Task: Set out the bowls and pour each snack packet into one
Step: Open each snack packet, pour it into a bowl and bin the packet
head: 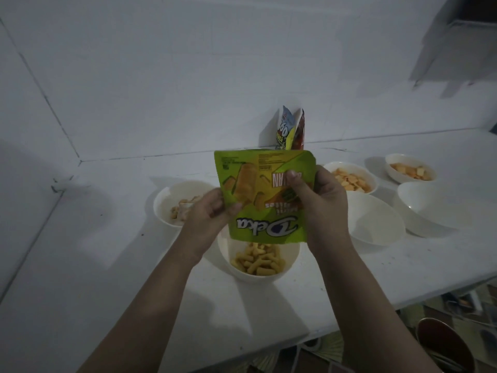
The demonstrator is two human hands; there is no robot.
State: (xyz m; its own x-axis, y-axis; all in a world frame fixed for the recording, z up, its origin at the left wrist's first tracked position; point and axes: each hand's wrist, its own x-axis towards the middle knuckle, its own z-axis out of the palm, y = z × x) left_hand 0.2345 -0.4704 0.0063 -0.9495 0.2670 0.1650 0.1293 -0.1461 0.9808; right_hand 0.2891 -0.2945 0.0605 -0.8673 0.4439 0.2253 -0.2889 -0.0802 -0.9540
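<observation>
A green Deka snack packet (258,184) hangs upside down, its opening pointing down over a white bowl (290,261) that holds small yellow wafer rolls (259,261). My left hand (208,211) pinches the packet's left edge. My right hand (320,200) grips its right side, thumb on the front. To the left, partly behind my left hand, a bowl (166,200) holds pale snacks. On the right, two bowls (352,168) (403,160) hold orange pieces, and two more white bowls (376,222) (435,208) look empty.
Two more snack packets (291,130) lean against the white tiled wall behind the bowls. The white counter (94,265) ends at a front edge on the right, with a dark round object (443,345) and floor clutter below.
</observation>
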